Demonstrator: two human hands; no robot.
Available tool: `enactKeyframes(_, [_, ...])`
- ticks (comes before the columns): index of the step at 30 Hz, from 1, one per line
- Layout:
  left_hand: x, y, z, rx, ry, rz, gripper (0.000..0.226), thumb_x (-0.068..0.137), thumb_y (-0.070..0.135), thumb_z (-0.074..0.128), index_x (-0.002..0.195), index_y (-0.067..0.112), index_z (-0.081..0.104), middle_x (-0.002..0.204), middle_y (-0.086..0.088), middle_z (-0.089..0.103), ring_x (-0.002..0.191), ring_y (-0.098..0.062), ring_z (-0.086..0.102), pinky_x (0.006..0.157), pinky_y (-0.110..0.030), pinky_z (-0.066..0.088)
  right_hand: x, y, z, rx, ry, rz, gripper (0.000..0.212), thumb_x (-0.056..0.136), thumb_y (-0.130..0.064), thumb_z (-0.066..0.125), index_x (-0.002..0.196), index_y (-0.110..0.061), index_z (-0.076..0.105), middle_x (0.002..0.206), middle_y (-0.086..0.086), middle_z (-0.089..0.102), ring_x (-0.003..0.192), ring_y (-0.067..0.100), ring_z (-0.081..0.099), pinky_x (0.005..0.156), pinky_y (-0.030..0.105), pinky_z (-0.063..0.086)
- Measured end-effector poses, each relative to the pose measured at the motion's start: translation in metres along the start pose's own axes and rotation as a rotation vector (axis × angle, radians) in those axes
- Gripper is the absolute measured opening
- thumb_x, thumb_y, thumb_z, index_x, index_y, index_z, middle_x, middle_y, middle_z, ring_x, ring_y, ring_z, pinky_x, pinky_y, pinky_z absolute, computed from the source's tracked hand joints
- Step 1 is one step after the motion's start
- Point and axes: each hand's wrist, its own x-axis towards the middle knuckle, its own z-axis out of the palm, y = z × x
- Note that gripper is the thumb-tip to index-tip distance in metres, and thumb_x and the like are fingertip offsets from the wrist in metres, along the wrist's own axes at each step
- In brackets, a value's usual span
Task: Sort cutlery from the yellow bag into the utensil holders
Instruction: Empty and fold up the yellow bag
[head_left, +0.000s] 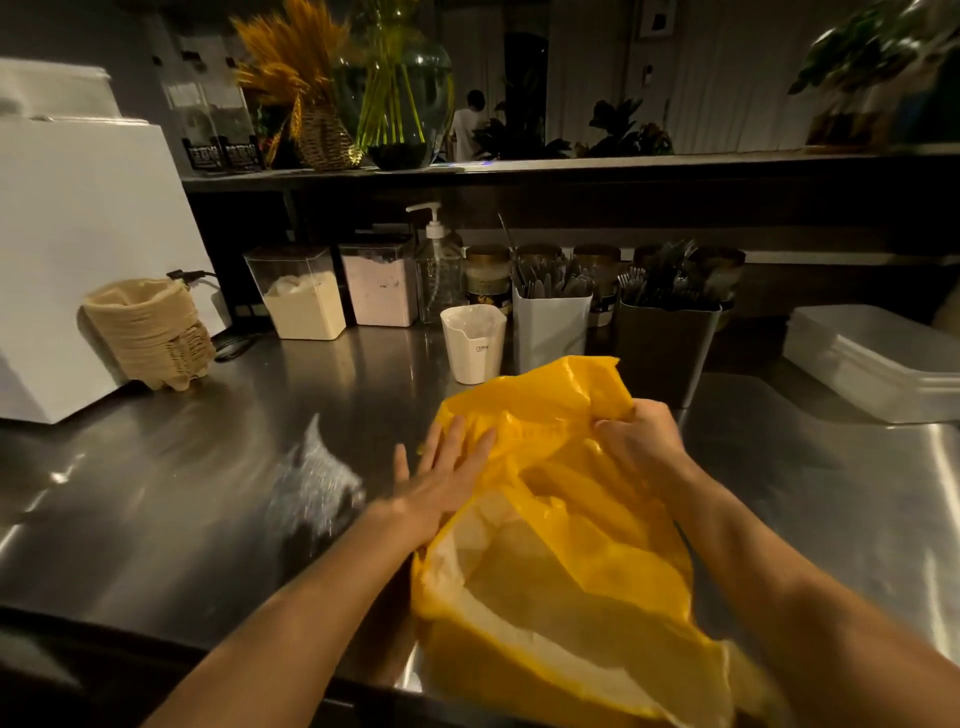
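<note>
Underfoot of everything is a stainless steel counter (182, 467), dimly lit and streaked with reflections, with a dark shelf (571, 169) running above its back edge. On that shelf stand a glass vase (400, 88) of green stems and a bunch of dried wheat (291, 62); a person (467, 124) stands far off in the room behind. Along the back of the counter sit two clear canisters of powder (304, 301), a pump bottle (436, 270), a pale utensil holder (550, 338) and a dark utensil holder (665, 353) just beside it, both with cutlery (660, 280) standing in them. A white cup (472, 345) in front of the bottle reads "CREW"; the labels on the jars behind are too dim to read. A stack of moulded pulp trays (150, 332) leans by a white box (78, 249) at left, and a blurred grey object (317, 483) lies nearer. The yellow bag (561, 519) lies on the counter's near edge, its mouth gaping toward the camera. The left hand (447, 480) lies flat against the bag's left side, fingers straight and spread. The right hand (641, 436) is curled round a bunch of plastic at the bag's far end.
</note>
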Motion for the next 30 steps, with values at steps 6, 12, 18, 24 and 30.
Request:
enactKeyframes(6, [0.007, -0.009, 0.007, -0.024, -0.042, -0.055, 0.104, 0.087, 0.071, 0.054, 0.154, 0.042, -0.020, 0.162, -0.003, -0.033, 0.148, -0.032, -0.031, 0.117, -0.067, -0.010, -0.003, 0.003, -0.033, 0.037, -0.447, 0.333, 0.105, 0.034, -0.039, 0.105, 0.126, -0.019, 0.060, 0.127, 0.012, 0.067, 0.115, 0.040, 0.064, 0.102, 0.063, 0.048])
enactKeyframes(12, [-0.003, -0.018, -0.002, -0.850, 0.418, -0.280, 0.133, 0.055, 0.073, 0.082, 0.158, 0.022, 0.015, 0.164, -0.012, 0.020, 0.148, -0.033, 0.027, 0.117, -0.055, 0.030, 0.000, -0.005, -0.055, 0.207, -0.558, 0.052, 0.095, 0.049, -0.030, 0.101, 0.134, -0.016, 0.060, 0.128, 0.013, 0.069, 0.115, 0.039, 0.067, 0.101, 0.066, 0.048])
enactKeyframes(18, [-0.016, -0.024, -0.035, -1.461, 0.131, -0.062, 0.051, 0.082, 0.033, 0.077, 0.127, 0.015, 0.060, 0.119, -0.013, 0.072, 0.106, -0.030, 0.071, 0.093, -0.050, 0.056, -0.007, -0.013, -0.058, 0.427, -0.358, -0.126, 0.056, 0.074, -0.012, 0.083, 0.126, -0.015, 0.064, 0.118, 0.014, 0.072, 0.110, 0.038, 0.069, 0.102, 0.067, 0.047])
enactKeyframes(24, [-0.017, -0.022, -0.044, -1.578, 0.140, 0.039, 0.036, 0.098, 0.022, 0.060, 0.133, 0.017, 0.056, 0.125, -0.017, 0.068, 0.112, -0.035, 0.068, 0.095, -0.054, 0.054, -0.011, 0.000, -0.069, 0.391, -0.548, 0.024, 0.082, 0.064, -0.023, 0.095, 0.136, -0.023, 0.057, 0.131, 0.013, 0.066, 0.116, 0.038, 0.066, 0.098, 0.060, 0.053])
enactKeyframes(30, [-0.032, -0.019, -0.049, -1.696, 0.086, 0.026, 0.025, 0.092, 0.005, 0.056, 0.105, 0.016, 0.074, 0.099, -0.017, 0.075, 0.082, -0.029, 0.075, 0.067, -0.041, 0.063, -0.017, 0.005, -0.072, 0.434, -0.448, -0.061, 0.040, 0.058, -0.027, 0.097, 0.087, -0.011, 0.075, 0.088, 0.021, 0.062, 0.084, 0.036, 0.056, 0.071, 0.036, 0.051])
